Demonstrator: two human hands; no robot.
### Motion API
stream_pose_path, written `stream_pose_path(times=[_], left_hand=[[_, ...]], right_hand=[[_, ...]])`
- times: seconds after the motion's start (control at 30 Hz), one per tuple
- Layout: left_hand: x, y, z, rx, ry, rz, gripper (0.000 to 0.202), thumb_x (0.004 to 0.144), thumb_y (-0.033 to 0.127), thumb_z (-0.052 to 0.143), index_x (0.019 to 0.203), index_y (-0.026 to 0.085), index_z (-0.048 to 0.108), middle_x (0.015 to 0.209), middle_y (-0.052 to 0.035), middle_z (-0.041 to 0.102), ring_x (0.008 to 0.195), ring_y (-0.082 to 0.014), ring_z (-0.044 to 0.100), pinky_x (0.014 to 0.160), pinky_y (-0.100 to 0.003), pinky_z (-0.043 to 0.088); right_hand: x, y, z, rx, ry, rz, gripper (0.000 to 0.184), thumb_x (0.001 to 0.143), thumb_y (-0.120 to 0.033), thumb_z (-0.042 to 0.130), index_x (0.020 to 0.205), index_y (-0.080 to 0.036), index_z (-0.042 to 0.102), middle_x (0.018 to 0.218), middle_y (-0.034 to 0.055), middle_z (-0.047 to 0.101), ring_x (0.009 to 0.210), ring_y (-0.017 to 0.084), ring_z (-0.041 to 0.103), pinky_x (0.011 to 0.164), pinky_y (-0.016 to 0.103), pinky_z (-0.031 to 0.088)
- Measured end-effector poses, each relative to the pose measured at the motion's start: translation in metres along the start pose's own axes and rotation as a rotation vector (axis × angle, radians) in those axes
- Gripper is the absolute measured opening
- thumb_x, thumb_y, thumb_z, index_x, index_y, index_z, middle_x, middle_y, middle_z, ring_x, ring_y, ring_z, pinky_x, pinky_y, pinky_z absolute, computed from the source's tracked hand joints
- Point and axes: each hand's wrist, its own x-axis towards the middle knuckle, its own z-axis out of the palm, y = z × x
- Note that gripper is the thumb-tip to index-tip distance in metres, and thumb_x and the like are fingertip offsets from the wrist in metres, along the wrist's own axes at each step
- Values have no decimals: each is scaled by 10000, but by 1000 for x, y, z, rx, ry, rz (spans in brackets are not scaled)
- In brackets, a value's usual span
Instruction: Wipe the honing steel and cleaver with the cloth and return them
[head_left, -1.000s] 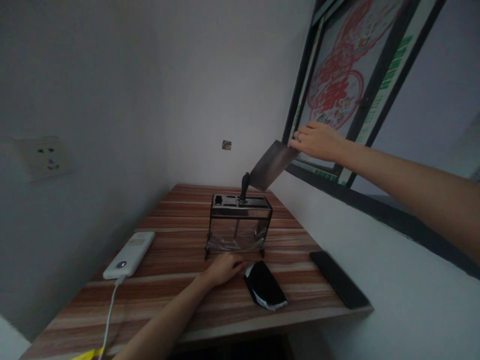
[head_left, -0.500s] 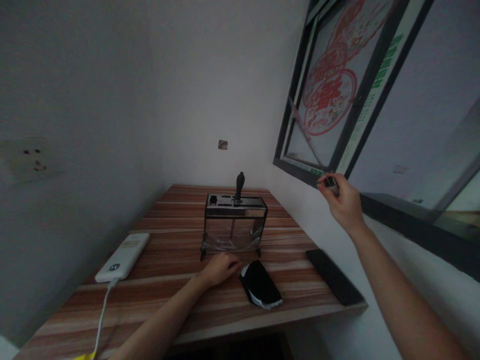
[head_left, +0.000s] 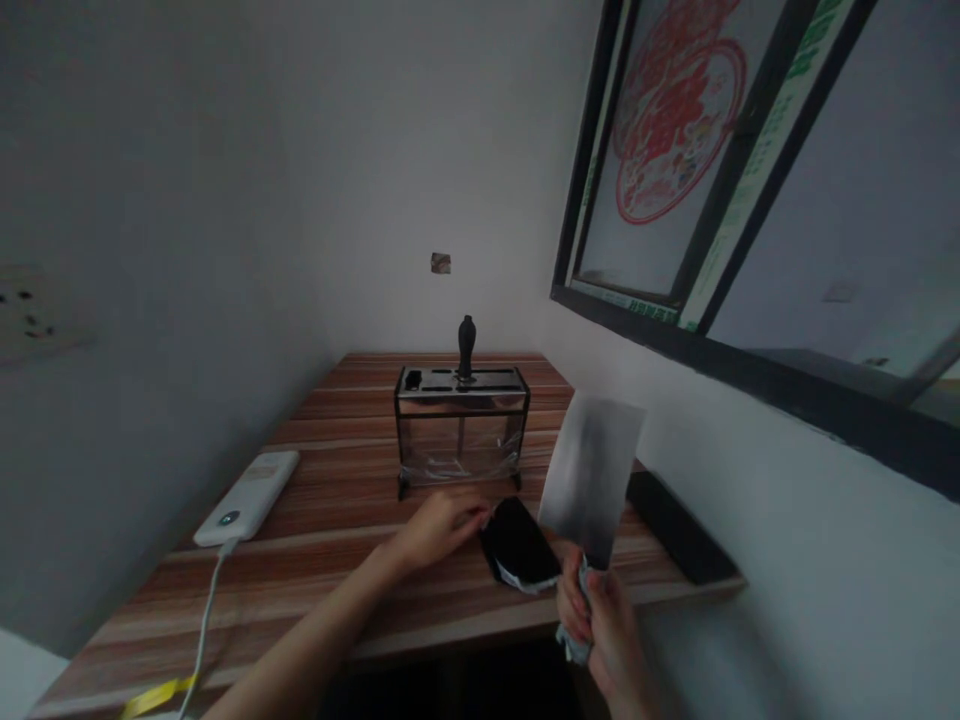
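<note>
My right hand (head_left: 596, 610) is closed around the pale-wrapped handle of a cleaver (head_left: 592, 475). Its broad grey blade stands up above the hand, over the table's right side. My left hand (head_left: 446, 522) lies low over the wood, fingers loosely bent and a little apart. Its fingertips are at the left edge of a folded black piece (head_left: 520, 542) with a whitish lining; whether they touch it is not clear. Behind this piece stands a knife holder (head_left: 461, 402) with a metal slotted top and clear sides. A black handle (head_left: 466, 345) sticks up from one slot.
On the wood-grain table (head_left: 330, 515), a white power bank (head_left: 251, 497) with a white cable (head_left: 206, 610) lies at left. A long black object (head_left: 679, 530) lies along the right wall. A dark-framed window (head_left: 667, 325) is above it, and a yellow strip (head_left: 157, 695) is at lower left.
My right hand has come down and left from beside the window, turning the cleaver so its flat side faces me. My left hand has shifted slightly toward the black piece. The view has tilted slightly.
</note>
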Motion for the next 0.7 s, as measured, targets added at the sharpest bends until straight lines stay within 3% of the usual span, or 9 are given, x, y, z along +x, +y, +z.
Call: stream_pose_path(times=[0.13,0.27,0.47,0.7], left_hand=[[-8,22,10,-57,-180,204,318,867,308,541,1172,219,551,1228,-73,558,1126,-191,530,961,-281,405],[-11,27,20,50,-282,232,556,785,345,652,1296,249,456,1389,-95,423,1267,-254,407,1042,-367,347],[-29,36,25,224,-173,162,444,825,289,606,1256,309,499,1298,-41,505,1189,-238,454,1014,-381,374],[-72,44,28,357,-125,-61,556,752,390,676,1262,300,475,1321,-52,492,1137,-282,462,943,-418,433]], right_hand=[[-6,-8,-1,55,-62,103,359,744,-520,641,681,-206,479,463,-113,283,341,18,136,313,147,147],[-15,-11,3,138,-95,116,381,764,-531,612,655,-213,434,458,-110,303,326,20,148,302,151,168],[-24,-4,6,113,-117,149,363,780,-520,603,683,-197,467,460,-103,343,313,17,193,307,155,168],[-33,1,13,79,-146,217,333,796,-484,606,719,-182,488,471,-98,375,304,9,237,307,152,179]])
